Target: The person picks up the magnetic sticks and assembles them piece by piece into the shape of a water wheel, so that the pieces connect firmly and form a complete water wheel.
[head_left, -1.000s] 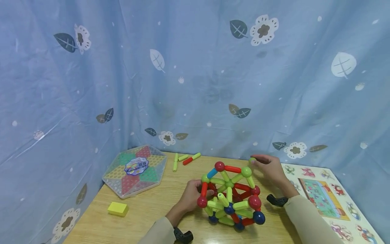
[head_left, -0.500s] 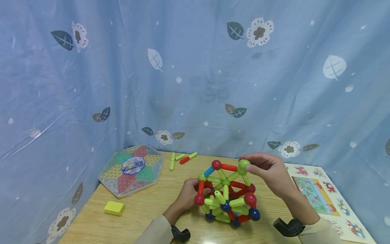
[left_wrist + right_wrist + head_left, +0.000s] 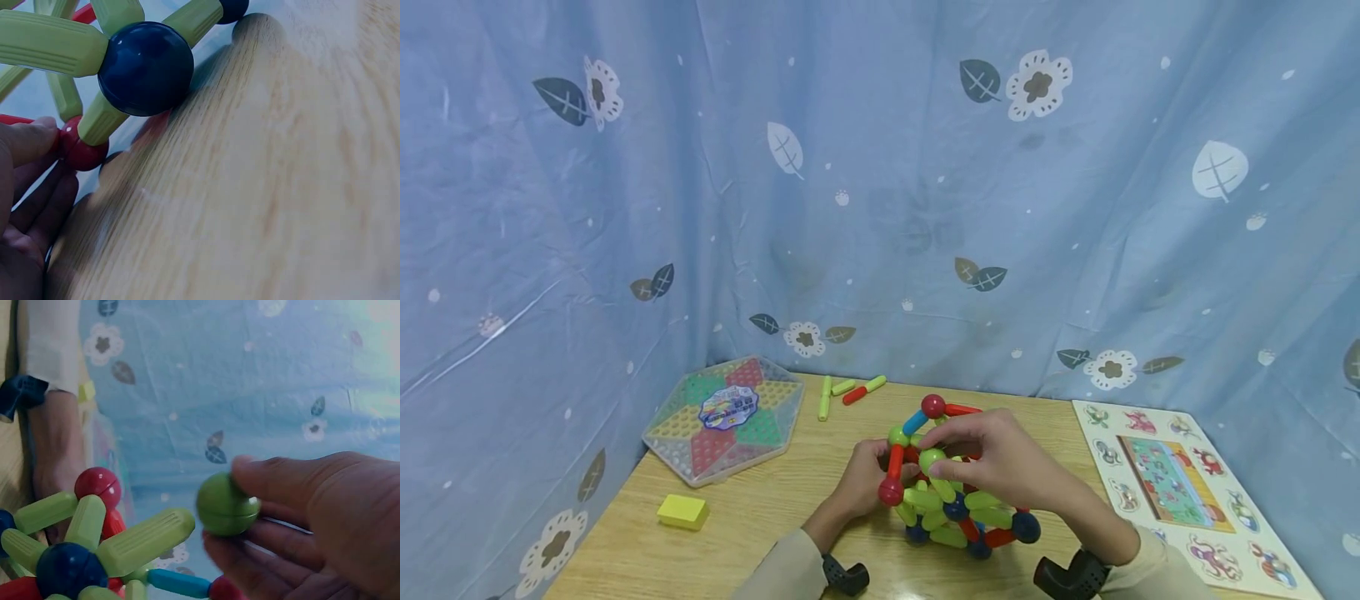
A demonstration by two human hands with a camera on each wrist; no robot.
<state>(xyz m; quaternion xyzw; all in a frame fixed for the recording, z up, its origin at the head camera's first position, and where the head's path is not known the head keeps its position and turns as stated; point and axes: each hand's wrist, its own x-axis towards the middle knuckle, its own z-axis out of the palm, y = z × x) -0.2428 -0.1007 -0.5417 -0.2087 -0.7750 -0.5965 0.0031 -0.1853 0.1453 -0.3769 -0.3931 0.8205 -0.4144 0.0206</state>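
A magnetic stick-and-ball structure [image 3: 957, 507] of green and red rods with red, green and dark blue balls stands on the table. My left hand [image 3: 859, 483] holds its left side; in the left wrist view the thumb and fingers are around a red ball [image 3: 84, 149] low on it, beside a dark blue ball [image 3: 147, 69]. My right hand [image 3: 1011, 460] pinches a loose green ball [image 3: 226, 505] between thumb and fingers above the structure's front. In the right wrist view this ball is close to the tip of a slanting green rod [image 3: 150, 540]. The right hand hides part of the structure.
Several loose green and red rods [image 3: 824, 398] lie at the back. A hexagonal board-game box [image 3: 775, 446] sits at the back left, with a yellow block [image 3: 682, 512] in front of it. A picture puzzle board [image 3: 1097, 467] lies to the right. A blue curtain [image 3: 880, 208] hangs behind.
My right hand has brought the green ball from the table's far right, past the structure's upper right, leftward and down over its front. The left hand keeps its hold.
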